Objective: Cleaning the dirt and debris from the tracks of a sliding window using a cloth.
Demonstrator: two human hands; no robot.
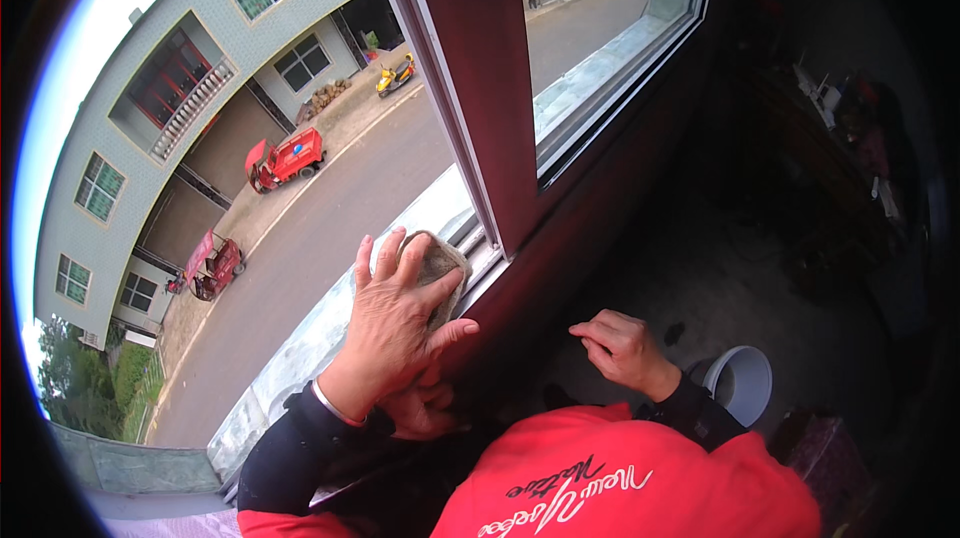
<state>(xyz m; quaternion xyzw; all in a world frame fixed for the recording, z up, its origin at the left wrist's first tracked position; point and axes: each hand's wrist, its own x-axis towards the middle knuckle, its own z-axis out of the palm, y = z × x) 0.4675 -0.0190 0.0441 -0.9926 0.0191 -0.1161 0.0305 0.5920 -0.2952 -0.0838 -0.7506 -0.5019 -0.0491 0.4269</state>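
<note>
My left hand (pixel 397 305) is spread over a greyish-brown cloth (pixel 441 268) and presses it onto the sill track of a sliding window, beside the foot of the sash frame (pixel 480 193). A silver-coloured bangle circles that wrist. My right hand (pixel 619 347) is held in the air to the right, below the dark red window frame (pixel 540 238), its fingers curled; no object shows in it. A pale stone outer sill (pixel 300 347) runs along the left hand's far side.
A white bucket (pixel 739 386) stands on the dark floor at the right. Cluttered items lie on a shadowy surface (pixel 810 155) at the far right. A glass pane (pixel 592 50) fills the upper right sash. Outside are a road, red three-wheelers and a tiled building.
</note>
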